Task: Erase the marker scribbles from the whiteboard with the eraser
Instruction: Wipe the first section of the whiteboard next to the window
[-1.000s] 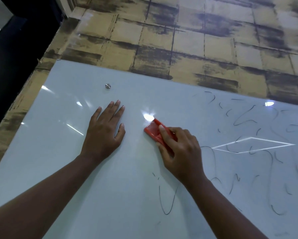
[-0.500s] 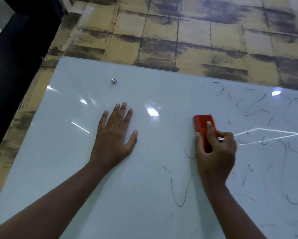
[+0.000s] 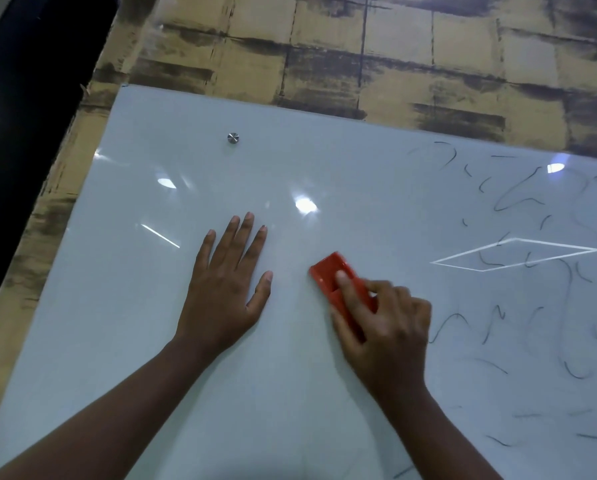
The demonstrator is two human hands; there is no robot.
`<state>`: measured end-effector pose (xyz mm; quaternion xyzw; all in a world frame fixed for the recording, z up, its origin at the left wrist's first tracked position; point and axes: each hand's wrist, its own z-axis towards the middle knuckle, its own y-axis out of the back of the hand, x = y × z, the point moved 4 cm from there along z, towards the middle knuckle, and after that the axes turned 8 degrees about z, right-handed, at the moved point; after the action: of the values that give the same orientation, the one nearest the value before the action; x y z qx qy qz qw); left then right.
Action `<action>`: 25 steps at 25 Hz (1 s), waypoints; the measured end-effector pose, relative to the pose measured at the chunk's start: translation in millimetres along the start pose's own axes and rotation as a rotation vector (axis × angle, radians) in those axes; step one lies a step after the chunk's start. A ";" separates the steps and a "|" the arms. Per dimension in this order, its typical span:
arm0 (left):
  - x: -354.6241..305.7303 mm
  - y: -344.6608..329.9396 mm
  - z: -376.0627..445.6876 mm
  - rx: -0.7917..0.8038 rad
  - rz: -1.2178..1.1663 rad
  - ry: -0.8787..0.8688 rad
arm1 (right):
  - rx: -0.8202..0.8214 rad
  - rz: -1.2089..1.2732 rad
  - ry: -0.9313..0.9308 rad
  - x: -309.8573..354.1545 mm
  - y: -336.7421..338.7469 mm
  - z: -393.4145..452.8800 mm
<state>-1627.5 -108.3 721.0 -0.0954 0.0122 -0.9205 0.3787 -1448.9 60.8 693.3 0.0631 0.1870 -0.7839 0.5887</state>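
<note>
A glossy whiteboard [image 3: 151,323] fills most of the head view. Dark marker scribbles [image 3: 518,199] cover its right part; the left and middle are wiped clean. My right hand [image 3: 387,327] grips a red eraser [image 3: 331,275] and presses it flat on the board, near the middle. The hand covers the eraser's lower end, and the hand is motion-blurred. My left hand [image 3: 224,289] lies flat on the board with fingers spread, just left of the eraser and apart from it.
A small round metal mounting stud [image 3: 233,137] sits near the board's top left. Behind the board is a tan brick-patterned wall [image 3: 359,57]. A dark panel [image 3: 20,116] runs along the far left. Bright light reflections dot the board.
My right hand has swept the eraser left and down, back toward my left hand. The long curved scribble below it is gone. My left hand has stayed flat in place.
</note>
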 end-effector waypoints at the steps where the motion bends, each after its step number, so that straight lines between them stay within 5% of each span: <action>1: -0.4 1.0 -3.1 0.001 -0.001 0.000 | -0.025 -0.039 -0.075 -18.7 6.4 1.6; 5: -4.0 4.3 -21.8 0.030 -0.001 0.003 | -0.077 -0.048 -0.429 -75.0 40.3 -24.4; 10: -18.9 6.2 -47.5 0.067 0.027 0.055 | -0.098 0.110 -0.639 -53.3 50.5 -66.7; 16: -29.4 8.2 -72.4 0.117 0.021 0.081 | 0.131 0.135 -0.311 44.9 30.4 -104.3; 21: -31.8 12.1 -94.9 0.132 0.001 0.065 | 0.242 0.106 -0.175 51.6 44.3 -118.9; 25: -33.5 14.6 -105.6 0.107 -0.007 0.061 | 0.162 0.052 -0.449 -12.1 65.3 -98.9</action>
<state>-1613.6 -100.6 610.4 -0.0468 -0.0256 -0.9237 0.3795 -1395.4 92.5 591.6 -0.0611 -0.0136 -0.7754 0.6284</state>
